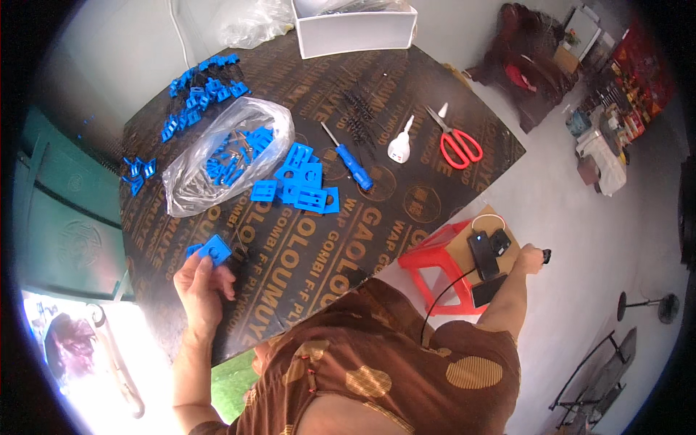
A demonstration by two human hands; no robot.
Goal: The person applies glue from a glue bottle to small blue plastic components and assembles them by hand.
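Note:
My left hand [200, 287] pinches a flat blue plastic piece [215, 250] with a round hole, above the near left of the dark plywood table [304, 254]. Part of another blue piece shows behind the fingertips. Off the table's right side, my right hand [530, 259] is closed around a small black object [547, 257], mostly hidden in the fingers. Mid-table lies a loose pile of blue plastic pieces [299, 190]. Beside it, a clear plastic bag [270, 116] lies open with small blue parts [235, 163] inside.
A blue-handled screwdriver [353, 167], white glue bottle [399, 147], red-handled scissors [460, 147] and black ties [357, 119] lie across the table. More blue parts [192, 101] sit far left, a white box [355, 32] at the back. A red stool [428, 272] holds black devices [483, 255].

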